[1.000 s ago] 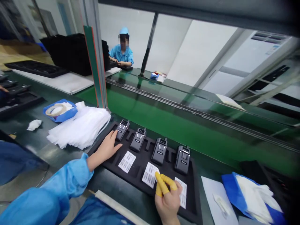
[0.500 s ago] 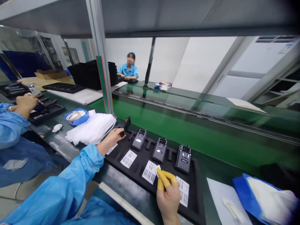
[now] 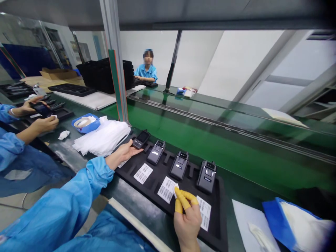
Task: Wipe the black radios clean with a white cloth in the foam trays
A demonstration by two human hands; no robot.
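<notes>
My nearer left hand (image 3: pixel 121 155) seemingly clasps the leftmost handheld radio (image 3: pixel 142 138), whose long axis points away; my right hand (image 3: pixel 187 218) pinches a white scrap (image 3: pixel 175 191).

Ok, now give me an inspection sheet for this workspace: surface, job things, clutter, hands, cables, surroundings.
Surface: dark table, bearing a black tray.
Job things: four handsets along the tray's far side; the leftmost handset shows its screen, the others their backs. Label sheets lie nearer.
Clutter: white sheets and blue box at left; blue packet at right.
Hands: left hand at the leftmost handset, grip unclear; right hand pinches a white scrap.
Cables: thin curved line low at left, possibly one.
Surroundings: co-worker's hands at left; person seated across.
</notes>
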